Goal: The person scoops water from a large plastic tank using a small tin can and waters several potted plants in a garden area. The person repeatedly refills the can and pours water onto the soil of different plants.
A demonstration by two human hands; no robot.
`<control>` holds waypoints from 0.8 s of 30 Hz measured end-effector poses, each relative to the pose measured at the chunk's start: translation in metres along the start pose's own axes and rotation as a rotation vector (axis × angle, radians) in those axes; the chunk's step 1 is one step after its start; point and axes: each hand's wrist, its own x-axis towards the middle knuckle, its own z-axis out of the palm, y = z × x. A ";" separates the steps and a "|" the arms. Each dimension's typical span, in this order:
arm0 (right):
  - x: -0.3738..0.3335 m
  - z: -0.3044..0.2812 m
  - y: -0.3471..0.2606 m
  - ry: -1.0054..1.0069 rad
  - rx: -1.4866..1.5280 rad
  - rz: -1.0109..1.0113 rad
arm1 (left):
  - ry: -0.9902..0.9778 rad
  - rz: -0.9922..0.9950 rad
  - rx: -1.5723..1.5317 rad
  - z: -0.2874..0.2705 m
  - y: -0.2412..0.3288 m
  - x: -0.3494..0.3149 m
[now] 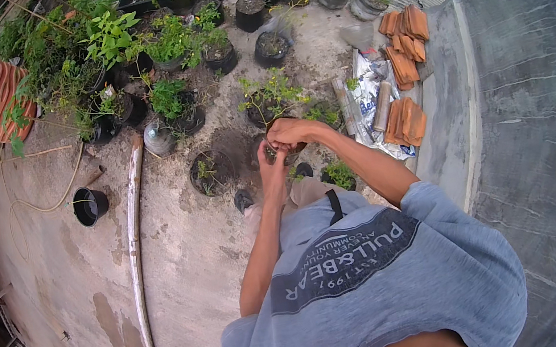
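My left hand (pixel 272 162) and my right hand (pixel 293 131) meet in front of me, low over the ground, with fingers bent and pressed together. Whatever lies between the fingertips is too small and covered to make out. Just beneath them shows part of a brown pot (pixel 298 147), mostly hidden by my right hand and wrist. Beyond the hands stands a potted plant with thin yellow-green leaves (pixel 272 93). To the left of my left hand sits a dark pot with a small sparse plant (pixel 207 173).
Several potted plants (pixel 171 42) crowd the far side. Orange roof tiles (pixel 405 124) and a silvery plastic sheet (pixel 369 96) lie to the right, near a grey sloping wall (pixel 529 94). A long pale pole (pixel 135 234), a black bucket (pixel 90 206) and a hose (pixel 41 206) lie left.
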 end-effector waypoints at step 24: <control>0.017 -0.134 -0.007 0.796 -0.751 -0.199 | 0.081 0.035 0.198 -0.033 -0.015 0.056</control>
